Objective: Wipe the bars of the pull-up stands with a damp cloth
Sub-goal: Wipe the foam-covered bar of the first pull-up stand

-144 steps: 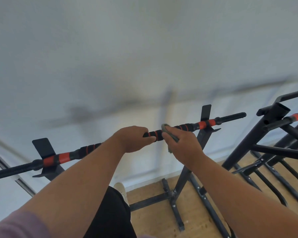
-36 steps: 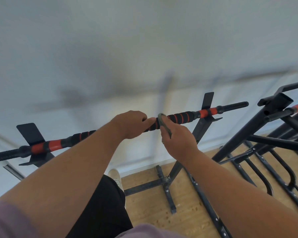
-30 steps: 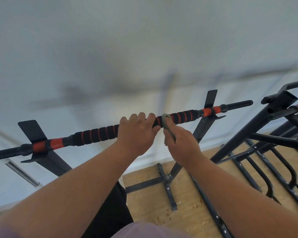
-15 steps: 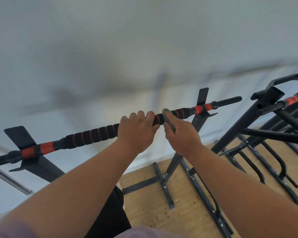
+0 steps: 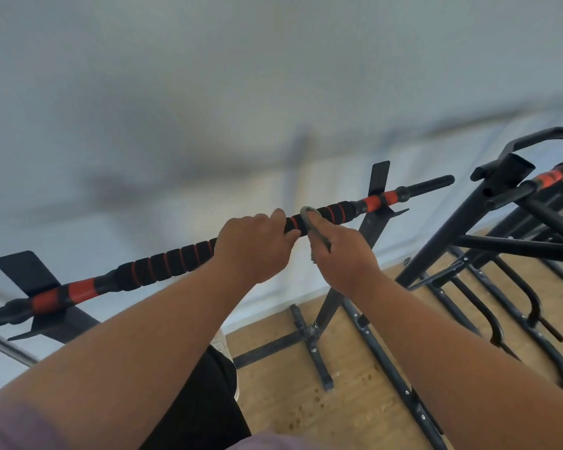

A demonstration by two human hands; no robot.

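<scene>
- since a moment ago both hands have stayed at mid-bar, barely shifted.
- left hand (image 5: 254, 246) is wrapped over the foam of the pull-up bar (image 5: 163, 264).
- right hand (image 5: 342, 254) just beside it grasps a grey cloth (image 5: 309, 217) looped over the bar.
- beyond stands the upright (image 5: 368, 228), then a second stand (image 5: 488, 219) to the right on the wooden floor (image 5: 348, 410).

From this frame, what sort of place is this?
Probably a home gym or equipment storeroom: a pull-up stand with a foam-grip bar, more black stands crowded beside it, a wood floor and a plain white wall.
</scene>
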